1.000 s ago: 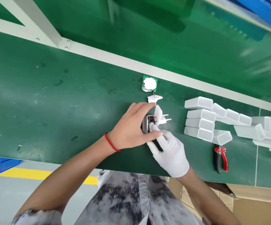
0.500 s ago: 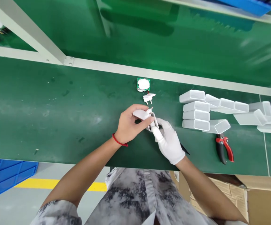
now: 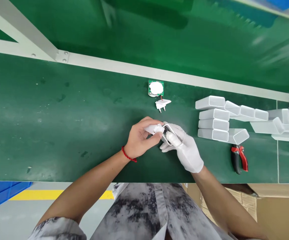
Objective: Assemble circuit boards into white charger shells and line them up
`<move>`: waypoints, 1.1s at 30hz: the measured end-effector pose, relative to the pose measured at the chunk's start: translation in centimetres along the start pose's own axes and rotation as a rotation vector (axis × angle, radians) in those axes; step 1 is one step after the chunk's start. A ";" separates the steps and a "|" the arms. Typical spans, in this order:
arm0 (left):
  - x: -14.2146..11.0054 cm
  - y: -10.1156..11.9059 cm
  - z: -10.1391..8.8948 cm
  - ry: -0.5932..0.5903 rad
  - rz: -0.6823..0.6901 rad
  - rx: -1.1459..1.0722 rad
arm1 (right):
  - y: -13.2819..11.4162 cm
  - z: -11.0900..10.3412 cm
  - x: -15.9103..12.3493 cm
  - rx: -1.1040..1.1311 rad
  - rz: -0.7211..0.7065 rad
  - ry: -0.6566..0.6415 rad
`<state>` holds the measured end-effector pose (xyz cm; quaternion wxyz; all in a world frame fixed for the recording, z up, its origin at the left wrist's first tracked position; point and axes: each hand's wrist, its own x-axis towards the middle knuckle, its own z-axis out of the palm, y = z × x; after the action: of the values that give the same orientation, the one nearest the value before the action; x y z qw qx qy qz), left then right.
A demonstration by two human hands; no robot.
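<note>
Head cam: left hand [image 3: 143,137]'s pinching a flat white plug piece [image 3: 155,129] over the green bench [image 3: 84,116]; gloved right hand [image 3: 185,148]'s gripping a boxy white case [image 3: 168,125] at its 4 o'clock. Dark insides unreadable, glove hides much.

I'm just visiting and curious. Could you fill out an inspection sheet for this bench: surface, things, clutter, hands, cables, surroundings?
Surface: green bench, specked with small marks.
Things: plug and open case in the hands; board and second plug lie beyond.
Clutter: white cases grouped to the right, some stacked; pliers near them.
Hands: left hand, bare, holds the plug; right hand, gloved, holds the case.
Cables: short red wire between board and second plug.
Surroundings: blue crate lower left; cardboard lower right; white rail behind.
</note>
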<state>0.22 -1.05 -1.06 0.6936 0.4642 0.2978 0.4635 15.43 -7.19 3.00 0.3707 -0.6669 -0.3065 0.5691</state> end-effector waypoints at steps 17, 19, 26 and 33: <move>0.2 0.2 0.0 0.033 -0.068 0.027 | -0.5 -0.3 0.6 0.116 0.063 -0.011; 0.2 0.2 0.0 0.028 -0.094 0.027 | -0.9 -0.1 0.8 0.045 0.082 0.036; 0.3 0.2 0.0 0.017 -0.134 0.018 | -0.6 0.9 0.9 0.011 0.002 0.117; 0.4 0.2 -0.1 0.039 -0.117 0.040 | -0.9 -0.1 0.7 -0.021 0.025 -0.006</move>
<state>0.24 -0.64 -0.86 0.7042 0.4507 0.3469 0.4249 15.70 -6.08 3.40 0.3556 -0.6728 -0.3054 0.5724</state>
